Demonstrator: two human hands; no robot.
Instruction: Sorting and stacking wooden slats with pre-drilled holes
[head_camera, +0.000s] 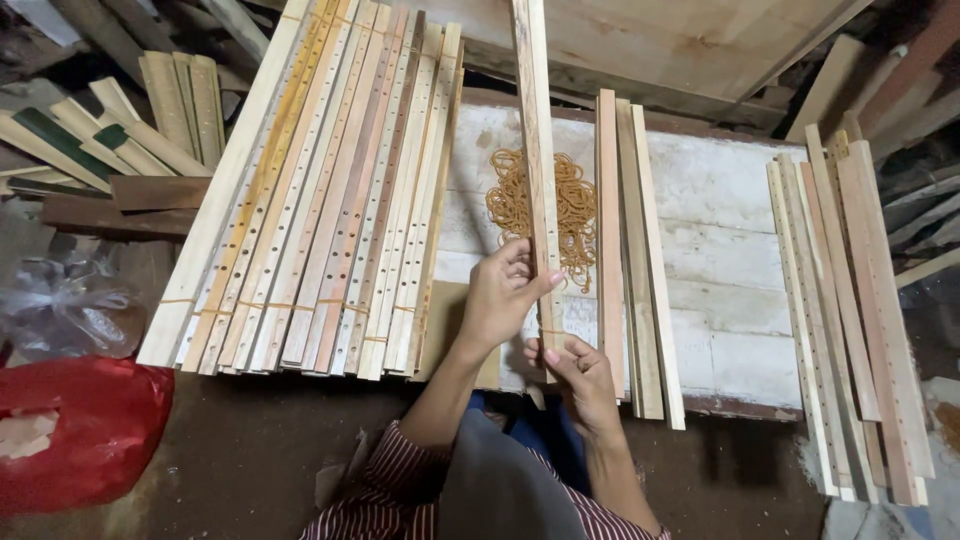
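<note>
Centrally, a long wooden slat (537, 170) is held upright over the white bench (720, 250), gripped near its lower end by the left hand (497, 295) and pinched at its foot by the right hand (580, 380). A heap of rubber bands (510, 200) is seen behind it, with bundled drilled slats (330, 190) to the left and loose slats (635, 260) just beside on the right
</note>
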